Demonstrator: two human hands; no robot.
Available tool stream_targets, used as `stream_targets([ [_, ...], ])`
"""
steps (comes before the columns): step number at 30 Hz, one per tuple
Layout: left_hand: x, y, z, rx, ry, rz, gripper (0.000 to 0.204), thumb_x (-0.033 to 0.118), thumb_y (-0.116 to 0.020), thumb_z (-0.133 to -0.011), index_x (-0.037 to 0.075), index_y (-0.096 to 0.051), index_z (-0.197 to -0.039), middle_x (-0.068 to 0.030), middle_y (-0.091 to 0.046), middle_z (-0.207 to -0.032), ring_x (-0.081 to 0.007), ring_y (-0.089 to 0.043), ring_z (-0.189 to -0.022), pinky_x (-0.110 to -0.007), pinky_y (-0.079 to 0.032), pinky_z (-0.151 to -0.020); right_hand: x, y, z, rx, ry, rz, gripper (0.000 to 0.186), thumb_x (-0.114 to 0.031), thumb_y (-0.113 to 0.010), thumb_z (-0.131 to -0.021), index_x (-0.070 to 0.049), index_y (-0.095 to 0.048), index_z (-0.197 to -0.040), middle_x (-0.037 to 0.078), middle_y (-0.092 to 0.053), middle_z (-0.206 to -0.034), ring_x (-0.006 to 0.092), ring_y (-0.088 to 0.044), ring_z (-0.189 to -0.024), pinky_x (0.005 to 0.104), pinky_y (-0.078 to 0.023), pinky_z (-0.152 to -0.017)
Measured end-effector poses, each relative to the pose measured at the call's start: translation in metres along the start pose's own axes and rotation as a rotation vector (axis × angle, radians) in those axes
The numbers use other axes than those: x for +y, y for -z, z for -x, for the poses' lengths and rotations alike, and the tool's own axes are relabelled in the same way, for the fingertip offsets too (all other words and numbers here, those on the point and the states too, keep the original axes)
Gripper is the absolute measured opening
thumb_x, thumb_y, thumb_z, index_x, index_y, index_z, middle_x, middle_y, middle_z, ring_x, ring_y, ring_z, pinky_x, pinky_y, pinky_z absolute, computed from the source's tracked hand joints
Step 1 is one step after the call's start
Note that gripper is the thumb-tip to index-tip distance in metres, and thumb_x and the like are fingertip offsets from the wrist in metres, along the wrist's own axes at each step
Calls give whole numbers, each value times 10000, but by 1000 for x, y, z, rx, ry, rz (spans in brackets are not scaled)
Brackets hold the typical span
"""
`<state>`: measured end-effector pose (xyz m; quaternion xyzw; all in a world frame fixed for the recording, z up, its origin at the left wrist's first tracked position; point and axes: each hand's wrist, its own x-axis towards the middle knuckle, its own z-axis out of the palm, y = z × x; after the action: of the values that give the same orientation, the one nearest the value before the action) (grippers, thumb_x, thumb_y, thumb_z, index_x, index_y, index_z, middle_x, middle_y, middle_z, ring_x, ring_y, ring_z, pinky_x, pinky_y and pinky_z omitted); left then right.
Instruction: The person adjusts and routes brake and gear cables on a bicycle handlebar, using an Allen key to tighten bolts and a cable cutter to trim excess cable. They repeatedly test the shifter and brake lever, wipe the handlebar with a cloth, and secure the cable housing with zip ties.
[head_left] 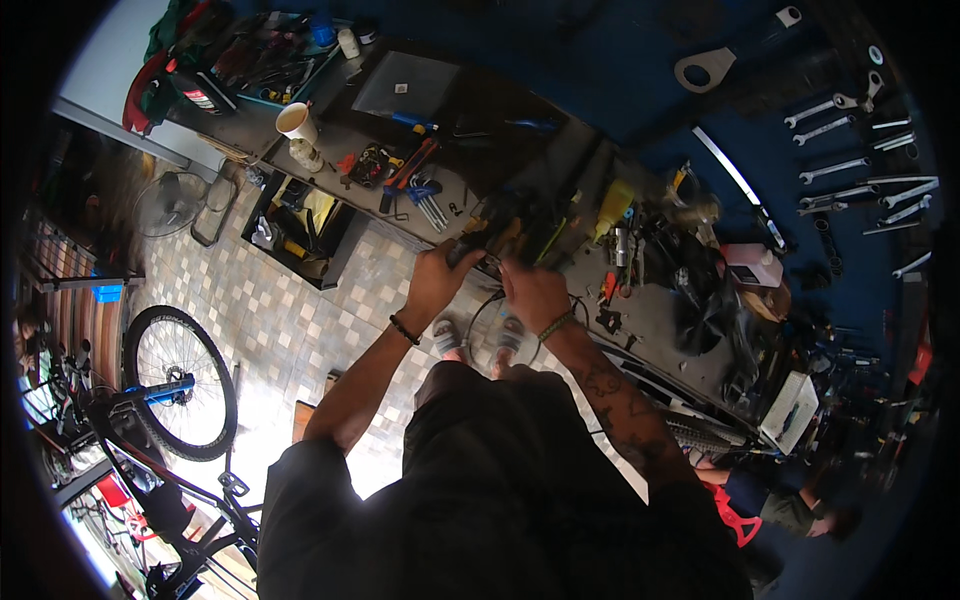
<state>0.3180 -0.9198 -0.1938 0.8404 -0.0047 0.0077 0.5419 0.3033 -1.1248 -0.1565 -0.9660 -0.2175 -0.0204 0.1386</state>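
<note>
At the bench's near edge my left hand (437, 283) is closed, thumb and fingers pressed together at a small dark piece too dim to name. Close beside it, my right hand (533, 292) is also closed, with its fingertips at the same spot; what they pinch is hidden. Just beyond both hands sits a dark, blurred object (500, 222) with brownish-yellow parts, perhaps clamped to the bench. To its left lie a set of hex keys (430, 205) with a blue holder and a red-and-black handled tool (412, 165). A yellow bottle (614, 205) stands to the right.
The workbench (390, 207) carries a paper cup (295, 122), a clear plastic bag (407, 86) and scattered tools. Below it an open drawer (318, 280) juts out. A bicycle wheel (222, 400) stands left. Wrenches (835, 170) hang on the blue wall. Another person (775, 505) is at lower right.
</note>
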Motion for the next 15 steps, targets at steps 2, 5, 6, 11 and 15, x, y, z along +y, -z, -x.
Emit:
stream_targets([
  [2,9,3,-1,-66,139,-47,534,463,-771,-963,-68,-742,-1015,-312,-689,-759,-502,-700,-750,-522,-551,-646,0,-3,2,-48,38,77,218,-185,-708,-892,-103,-621,-1075,104,-705,-662,305,-746,-618,443,-590,-538],
  [5,18,5,-5,-54,156,-120,514,446,-781,-961,-63,-739,-1017,-306,-691,-762,-507,-695,-778,-519,-542,-630,-1,-6,4,-56,69,135,290,-181,-715,-875,-99,-624,-1138,92,-711,-669,286,-749,-616,424,-591,-535],
  [6,18,5,-6,-32,129,-144,509,443,-783,-960,-62,-738,-1016,-302,-692,-759,-509,-693,-786,-517,-540,-624,-3,-6,4,-49,75,147,315,-179,-717,-868,-98,-625,-1159,88,-714,-673,279,-750,-616,417,-592,-535],
  [11,9,3,-18,62,89,-102,528,458,-780,-962,-67,-737,-926,-290,-696,-747,-522,-686,-805,-513,-537,-623,-6,-11,-9,-118,9,151,316,-194,-696,-907,-89,-626,-1196,102,-722,-685,291,-748,-615,424,-591,-541],
  [15,-11,12,-33,124,197,-104,530,448,-764,-980,-77,-720,-925,-271,-716,-764,-479,-722,-772,-496,-541,-641,2,-3,-8,-90,-71,33,230,-238,-632,-1008,-102,-635,-1193,130,-713,-679,351,-736,-623,461,-584,-543],
])
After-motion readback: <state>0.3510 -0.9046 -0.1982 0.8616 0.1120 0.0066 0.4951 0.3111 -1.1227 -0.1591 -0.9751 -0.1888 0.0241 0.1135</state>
